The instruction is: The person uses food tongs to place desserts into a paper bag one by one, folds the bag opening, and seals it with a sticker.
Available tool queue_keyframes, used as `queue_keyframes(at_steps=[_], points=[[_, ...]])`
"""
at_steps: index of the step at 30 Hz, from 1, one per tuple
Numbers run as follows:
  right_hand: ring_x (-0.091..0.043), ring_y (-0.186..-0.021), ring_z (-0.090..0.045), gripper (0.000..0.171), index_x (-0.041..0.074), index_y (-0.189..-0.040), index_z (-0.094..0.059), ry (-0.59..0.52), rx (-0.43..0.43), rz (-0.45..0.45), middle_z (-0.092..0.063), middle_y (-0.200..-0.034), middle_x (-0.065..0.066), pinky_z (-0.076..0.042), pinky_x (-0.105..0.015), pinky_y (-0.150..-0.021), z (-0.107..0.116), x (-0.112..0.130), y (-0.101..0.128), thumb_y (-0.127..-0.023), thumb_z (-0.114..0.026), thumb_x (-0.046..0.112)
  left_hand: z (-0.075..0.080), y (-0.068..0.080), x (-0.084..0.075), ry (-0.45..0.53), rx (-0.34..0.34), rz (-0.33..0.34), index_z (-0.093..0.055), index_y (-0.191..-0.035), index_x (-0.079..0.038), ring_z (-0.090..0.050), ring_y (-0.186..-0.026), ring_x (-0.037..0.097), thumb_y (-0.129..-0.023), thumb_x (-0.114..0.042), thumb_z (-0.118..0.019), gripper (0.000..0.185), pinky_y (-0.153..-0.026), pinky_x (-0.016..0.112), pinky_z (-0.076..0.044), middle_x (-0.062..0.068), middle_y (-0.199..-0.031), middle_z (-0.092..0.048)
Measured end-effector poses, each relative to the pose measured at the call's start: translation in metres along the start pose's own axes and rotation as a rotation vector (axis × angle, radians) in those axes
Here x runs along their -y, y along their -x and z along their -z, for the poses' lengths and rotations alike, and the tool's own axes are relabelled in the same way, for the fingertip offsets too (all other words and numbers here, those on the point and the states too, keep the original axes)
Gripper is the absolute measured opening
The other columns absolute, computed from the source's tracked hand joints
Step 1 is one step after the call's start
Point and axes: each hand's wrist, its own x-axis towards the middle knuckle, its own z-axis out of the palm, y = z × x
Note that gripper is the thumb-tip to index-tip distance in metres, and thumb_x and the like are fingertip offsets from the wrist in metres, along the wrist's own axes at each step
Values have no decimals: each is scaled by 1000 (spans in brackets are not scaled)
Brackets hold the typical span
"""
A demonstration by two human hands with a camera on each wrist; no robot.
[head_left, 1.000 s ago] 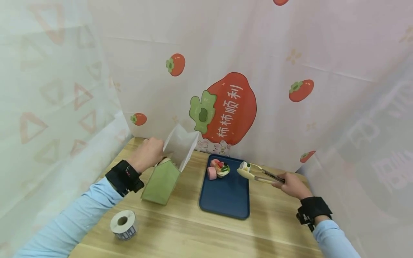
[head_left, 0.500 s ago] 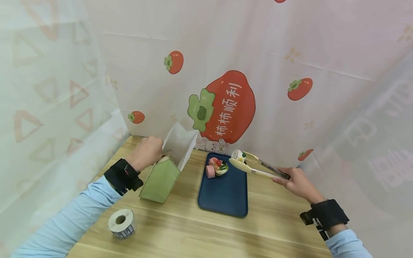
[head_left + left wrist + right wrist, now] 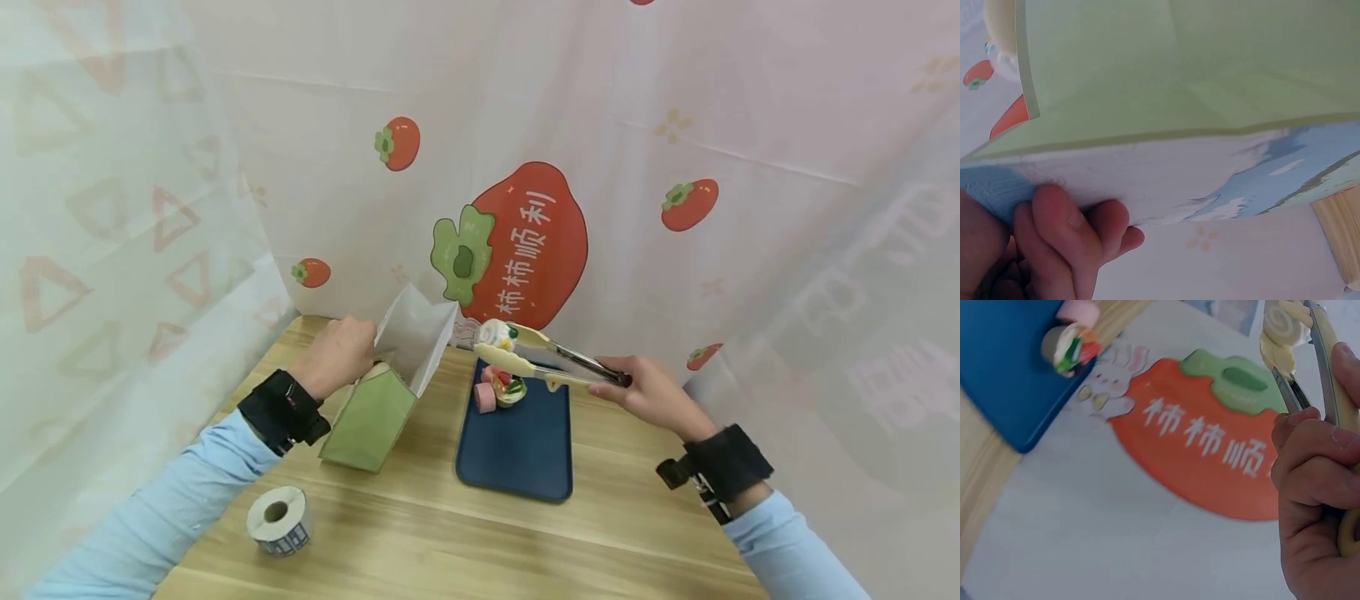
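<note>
A small cake roll (image 3: 498,334) is pinched in the tongs (image 3: 551,362), which are gripped by the right hand (image 3: 645,392). The tongs are pointed left, toward the green box (image 3: 371,417). The box flap (image 3: 415,337) is held open by the left hand (image 3: 337,357), just beside the roll.

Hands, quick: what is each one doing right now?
Left hand: holds the white flap of the green paper bag.
Right hand: grips tongs that clamp a small roll cake.
</note>
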Motion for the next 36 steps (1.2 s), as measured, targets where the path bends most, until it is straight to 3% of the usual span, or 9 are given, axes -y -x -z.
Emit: queue_keyframes(at_steps=[8, 12, 15, 18, 20, 25, 30, 36], points=[[-12, -51, -40, 28, 0, -118, -71, 11, 74, 58, -55, -69, 2, -31, -29, -53, -3, 39, -58, -95, -72, 17, -1, 3, 3, 36, 4, 4, -37, -57, -15, -39, -45, 12, -81, 13, -59, 43, -46, 27, -35, -6, -51, -30], [-20, -77, -61, 35, -1, -124, -69, 41, 95, 116, -72, -101, -10, -50, -38, -73, -4, 52, -86, -93, -74, 14, -1, 4, 3, 48, 11, 13, -39, -57, -14, -38, -46, 13, -82, 12, -62, 42, -46, 27, -34, -5, -52, -30], [-24, -92, -65, 36, -1, -124, -69, 70, 129, 146, -71, -114, -13, -52, -46, -87, -5, 60, -103, -92, -75, 13, -1, 5, 3, 46, 5, 17, -41, -57, -13, -39, -46, 14, -82, 10, -65, 41, -47, 28, -35, -4, -53, -32], [-21, -77, -63, 26, -1, -112, -73, 100, 191, 136, -73, -99, -11, -52, -39, -75, -4, 71, -118, -91, -76, 13, -1, 5, 3, 43, 2, 17, -41, -58, -13, -39, -47, 14, -82, 10, -65, 41, -48, 29, -34, -4, -54, -31], [-17, -65, -57, 20, -1, -104, -75, 134, 232, 121, -71, -86, -8, -46, -33, -65, -4, 77, -127, -91, -76, 14, -1, 5, 3, 43, 1, 16, -42, -59, -12, -37, -49, 14, -82, 9, -66, 40, -49, 29, -34, -4, -55, -31], [-12, -52, -42, 17, 1, -90, -75, 216, 310, 63, -53, -61, 1, -32, -26, -55, -7, 94, -149, -92, -75, 18, -1, 4, 3, 41, 1, 23, -47, -62, -9, -35, -51, 15, -84, 8, -66, 34, -50, 30, -33, -3, -58, -31], [-12, -50, -36, 24, 3, -79, -68, 253, 343, -19, -37, -58, 2, -28, -26, -52, -16, 109, -169, -92, -75, 22, -1, 4, 2, 27, -1, 28, -46, -62, -9, -34, -51, 14, -84, 9, -65, 33, -50, 30, -32, -3, -58, -30], [-11, -52, -35, 24, 7, -79, -64, 291, 359, -72, -36, -60, 3, -28, -26, -54, -34, 114, -187, -92, -74, 24, -1, 5, 1, 18, -1, 19, -44, -62, -11, -33, -51, 14, -85, 8, -64, 36, -50, 29, -31, -3, -57, -29]])
